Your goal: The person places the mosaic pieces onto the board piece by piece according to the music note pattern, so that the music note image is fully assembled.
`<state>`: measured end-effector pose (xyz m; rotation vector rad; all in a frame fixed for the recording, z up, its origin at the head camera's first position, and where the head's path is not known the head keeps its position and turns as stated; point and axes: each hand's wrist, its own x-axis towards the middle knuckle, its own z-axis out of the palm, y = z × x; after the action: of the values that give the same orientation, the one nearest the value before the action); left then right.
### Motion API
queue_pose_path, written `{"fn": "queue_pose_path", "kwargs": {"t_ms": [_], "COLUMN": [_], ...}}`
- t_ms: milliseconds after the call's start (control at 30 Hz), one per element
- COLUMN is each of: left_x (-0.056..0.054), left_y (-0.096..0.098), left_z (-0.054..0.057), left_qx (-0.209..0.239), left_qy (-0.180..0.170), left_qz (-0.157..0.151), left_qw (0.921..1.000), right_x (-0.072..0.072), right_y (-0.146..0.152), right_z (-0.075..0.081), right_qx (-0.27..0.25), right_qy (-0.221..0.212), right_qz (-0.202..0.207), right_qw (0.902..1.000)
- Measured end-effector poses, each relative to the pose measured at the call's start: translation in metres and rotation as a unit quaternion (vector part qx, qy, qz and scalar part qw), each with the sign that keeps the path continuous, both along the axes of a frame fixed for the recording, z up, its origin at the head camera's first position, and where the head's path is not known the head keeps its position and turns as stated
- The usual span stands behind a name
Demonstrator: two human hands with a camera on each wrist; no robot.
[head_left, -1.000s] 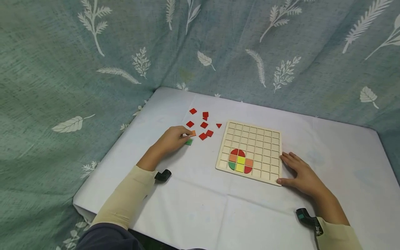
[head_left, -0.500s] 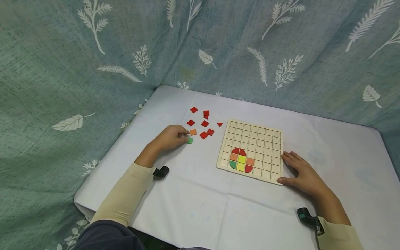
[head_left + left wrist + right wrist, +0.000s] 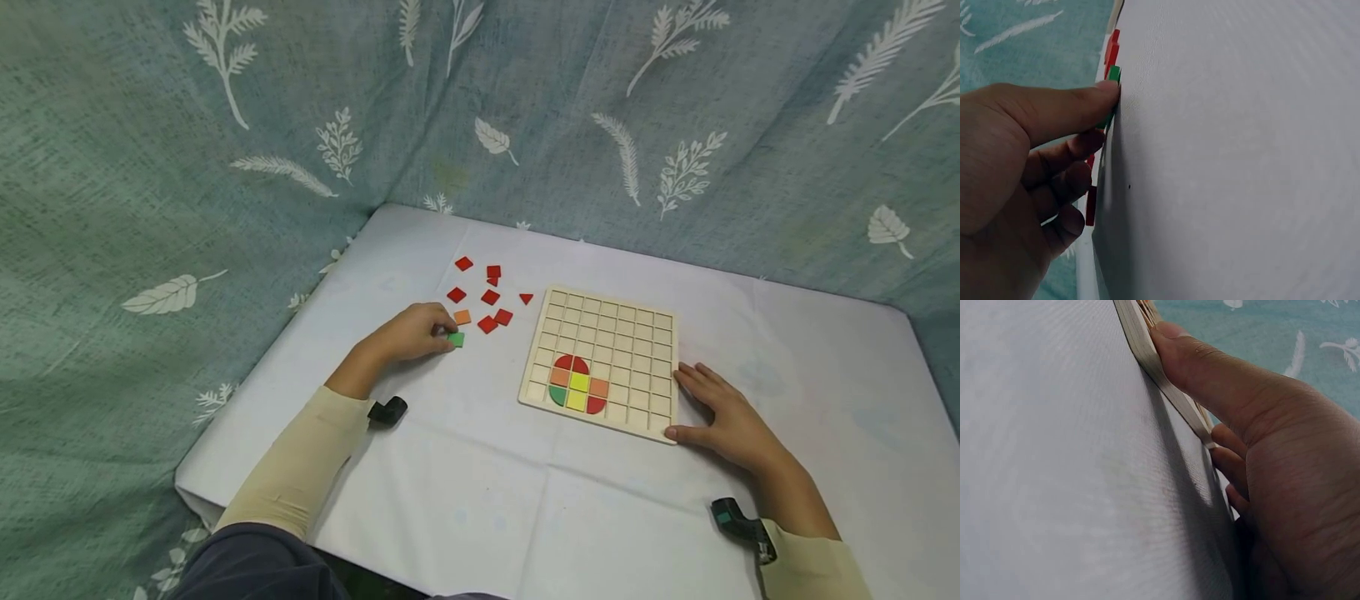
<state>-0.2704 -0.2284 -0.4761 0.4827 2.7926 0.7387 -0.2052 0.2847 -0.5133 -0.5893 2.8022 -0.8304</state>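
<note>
My left hand [image 3: 416, 333] pinches a small green square tile [image 3: 457, 339] at its left edge, close to the tabletop. In the left wrist view the thumb lies over the green tile [image 3: 1114, 74]. An orange square tile [image 3: 462, 317] lies just beyond these fingers. My right hand [image 3: 727, 421] rests against the right edge of a wooden grid board [image 3: 630, 333], fingers spread along it, thumb at the near corner. In the right wrist view the thumb touches the board's edge [image 3: 1175, 400]. Red, orange, yellow and green pieces sit in the board's lower left cells.
Several red square tiles [image 3: 490, 297] lie loose between the left hand and the board, with a small red triangle [image 3: 527, 298] near the board's upper left. A white cloth [image 3: 480, 492] covers the table. A patterned green curtain [image 3: 525, 108] hangs behind and to the left.
My left fingers have left the orange tile and moved slightly toward me onto the green tile. The right hand stays at the board's edge.
</note>
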Motion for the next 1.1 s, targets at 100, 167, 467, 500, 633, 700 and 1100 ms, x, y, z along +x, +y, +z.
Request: {"fn": "queue_pose_path", "kwargs": {"t_ms": [100,167,467,500,633,700,1100], "left_x": [-0.003,-0.003,-0.006,-0.005,-0.005,-0.006,-0.005], "left_y": [0.006,0.01,0.051,0.056,0.079,0.092,0.151], "left_z": [0.003,0.004,0.012,0.013,0.016,0.017,0.021], "left_qx": [-0.003,-0.002,0.008,0.006,-0.002,-0.007,-0.006], "left_qy": [0.0,0.003,0.044,0.048,0.063,0.067,0.083], "left_qz": [-0.012,-0.024,-0.082,-0.09,-0.123,-0.138,-0.198], "left_qw": [0.9999,0.9997,0.9957,0.9948,0.9904,0.9882,0.9767], "right_x": [-0.002,-0.002,-0.001,-0.001,0.001,0.001,0.0], "right_y": [0.001,0.001,0.001,0.001,0.001,0.001,0.0], "right_z": [0.0,0.0,0.0,-0.001,-0.003,-0.003,-0.005], "right_qx": [-0.005,-0.006,-0.007,-0.007,-0.008,-0.005,0.006], "right_qy": [-0.003,-0.005,0.003,0.003,0.008,0.008,0.02], "right_qz": [-0.004,-0.004,-0.01,-0.009,-0.009,-0.01,-0.008], "right_qw": [1.0,1.0,0.9999,0.9999,0.9999,0.9999,0.9998]}}
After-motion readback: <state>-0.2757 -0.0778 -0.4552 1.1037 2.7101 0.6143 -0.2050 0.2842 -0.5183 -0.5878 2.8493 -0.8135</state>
